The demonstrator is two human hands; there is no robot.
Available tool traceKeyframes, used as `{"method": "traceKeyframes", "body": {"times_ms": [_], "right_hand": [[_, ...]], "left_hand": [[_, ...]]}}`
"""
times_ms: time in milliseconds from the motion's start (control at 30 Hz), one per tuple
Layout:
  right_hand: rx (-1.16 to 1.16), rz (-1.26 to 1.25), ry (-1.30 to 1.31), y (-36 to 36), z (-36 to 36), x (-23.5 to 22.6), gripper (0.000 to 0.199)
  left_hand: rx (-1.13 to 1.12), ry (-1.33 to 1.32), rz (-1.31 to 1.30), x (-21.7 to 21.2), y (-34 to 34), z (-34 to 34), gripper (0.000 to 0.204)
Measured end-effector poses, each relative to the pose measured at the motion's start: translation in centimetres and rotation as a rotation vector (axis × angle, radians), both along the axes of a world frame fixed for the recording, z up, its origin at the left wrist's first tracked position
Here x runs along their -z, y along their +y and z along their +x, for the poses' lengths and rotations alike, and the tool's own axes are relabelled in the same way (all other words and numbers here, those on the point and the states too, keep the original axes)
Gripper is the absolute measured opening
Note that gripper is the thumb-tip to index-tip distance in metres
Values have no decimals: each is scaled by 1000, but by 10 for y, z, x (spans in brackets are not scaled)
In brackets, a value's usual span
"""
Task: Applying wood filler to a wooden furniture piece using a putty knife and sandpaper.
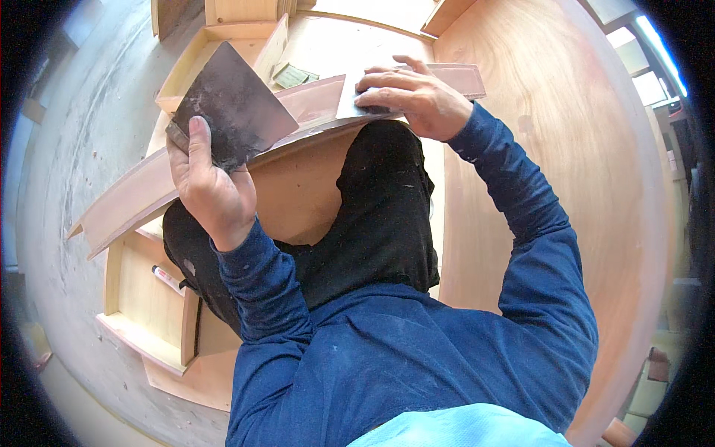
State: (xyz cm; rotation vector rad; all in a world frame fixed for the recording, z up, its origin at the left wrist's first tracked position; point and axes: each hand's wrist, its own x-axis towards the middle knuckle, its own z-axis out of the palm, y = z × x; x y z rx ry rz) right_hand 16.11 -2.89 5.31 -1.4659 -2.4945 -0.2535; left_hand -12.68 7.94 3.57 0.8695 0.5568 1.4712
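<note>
Head view shows a box (pixel 145 344) and marker (pixel 167 280) at left and a panel (pixel 551 186) at right; the plate (pixel 237 100) hides part of the board (pixel 138 186), which crosses by the knees (pixel 382 153). The left hand (pixel 212 195) grips the plate; the right hand (pixel 421 98) grips a scraper (pixel 348 98) over the board.

No text can be read; 1 white marker (pixel 167 279) bears markings too small to make out.
</note>
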Motion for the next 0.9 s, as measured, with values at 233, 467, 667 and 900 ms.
{"method": "traceKeyframes", "body": {"times_ms": [233,467,667,900], "right_hand": [[363,-34,-76,-24,56,-2,56],[195,136,-376,-17,22,-22,40],[-4,116,-311,18,-51,-14,44],[2,-4,-349,7,-27,-21,42]], "left_hand": [[-60,-15,-21,3,0,-3,38],[-58,66,-20,3,6,-9,33],[-50,36,-9,-2,0,-13,37],[-94,42,-20,-1,0,-13,42]]}}
